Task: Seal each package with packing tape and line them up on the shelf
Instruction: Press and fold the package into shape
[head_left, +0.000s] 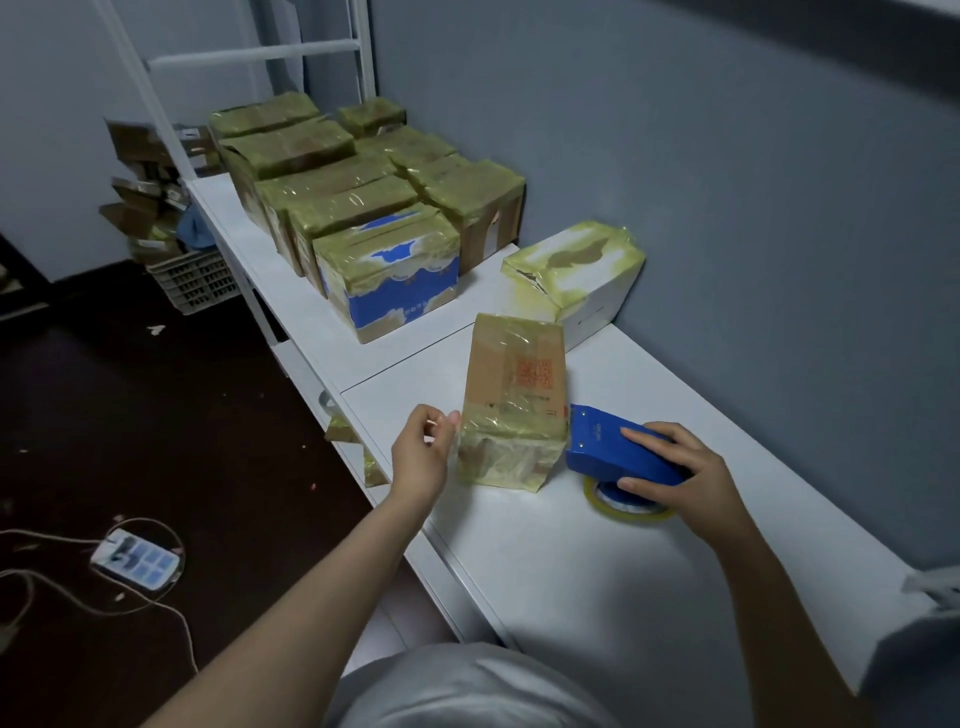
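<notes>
Grey shirt cloth (467, 691) fills the bottom edge, and both forearms reach out from it to the package (511, 410), which stands on end on the near slab of the white counter (597, 582). Its lower half is already wrapped in yellowish film, and it seems to be stood upright so the tape can run round its sides. The left hand (421, 452) has its fingers curled, with thumb and forefinger brought together at the package's left edge, pinching there, most likely to keep it from turning; whether they hold loose tape or the cardboard itself is unclear. The right hand (691, 467) clamps its fingers over the blue tape dispenser (613, 447), whose nose touches the package's right side, with the tape roll (623, 506) beneath it. Just behind lies a taped white box (576, 275), apart from the rest. Beyond the seam, on the shelf (410, 338), sealed packages (332, 171) stand in two close rows, a blue-and-white box (389, 280) nearest, so the one in hand probably goes next to it. A power strip (137, 558) lies on the dark floor to the left.
</notes>
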